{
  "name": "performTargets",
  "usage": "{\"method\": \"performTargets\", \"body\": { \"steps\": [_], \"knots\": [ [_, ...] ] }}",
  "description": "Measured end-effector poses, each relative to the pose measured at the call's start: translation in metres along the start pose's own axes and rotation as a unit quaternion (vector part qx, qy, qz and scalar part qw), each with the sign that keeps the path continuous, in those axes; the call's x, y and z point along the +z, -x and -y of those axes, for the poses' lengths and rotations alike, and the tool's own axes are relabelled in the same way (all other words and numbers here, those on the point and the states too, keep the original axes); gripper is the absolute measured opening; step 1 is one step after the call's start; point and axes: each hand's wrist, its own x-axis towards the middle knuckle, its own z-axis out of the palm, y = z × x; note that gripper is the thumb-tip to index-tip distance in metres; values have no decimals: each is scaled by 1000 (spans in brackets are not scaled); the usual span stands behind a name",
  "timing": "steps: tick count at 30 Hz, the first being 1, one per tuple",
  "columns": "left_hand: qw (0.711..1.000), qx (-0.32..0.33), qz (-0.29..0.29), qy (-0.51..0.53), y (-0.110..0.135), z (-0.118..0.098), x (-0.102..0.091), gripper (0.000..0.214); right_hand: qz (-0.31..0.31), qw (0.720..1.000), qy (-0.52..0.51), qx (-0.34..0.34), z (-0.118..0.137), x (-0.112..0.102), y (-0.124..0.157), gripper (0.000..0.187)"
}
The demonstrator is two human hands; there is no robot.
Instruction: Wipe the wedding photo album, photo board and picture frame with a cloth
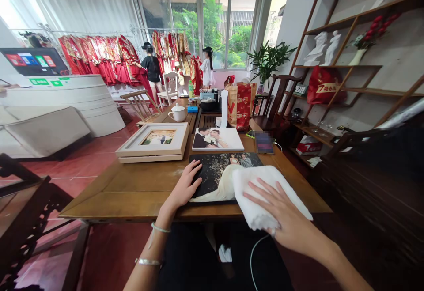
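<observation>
Brown wooden table (132,190), red tiled floor (96,145), left hand (188,183) loosely spread on dark rectangular photo panel (215,172), right hand (278,207) splayed over fluffy white cloth (254,215).

The left hand (188,183) rests on the left edge of a dark photo board (213,171); the right hand (276,209) lies flat upon a folded white cloth (270,174), which covers the board's right corner; beyond them, on the wooden table (122,185), are a framed picture (158,138) and a paper bag (241,105).
</observation>
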Motion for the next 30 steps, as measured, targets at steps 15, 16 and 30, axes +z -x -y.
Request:
{"method": "performTargets", "body": {
  "steps": [15,16,30],
  "knots": [
    [1000,7,10,-4,2,0,-2,44,-44,998,-34,37,-76,-10,-122,59],
    [1000,8,8,-3,2,0,-2,44,-46,998,-33,42,-77,-10,-127,59],
    [1000,14,-2,-9,2,3,-2,44,0,999,-4,-38,2,-4,-3,68]
  ]
}}
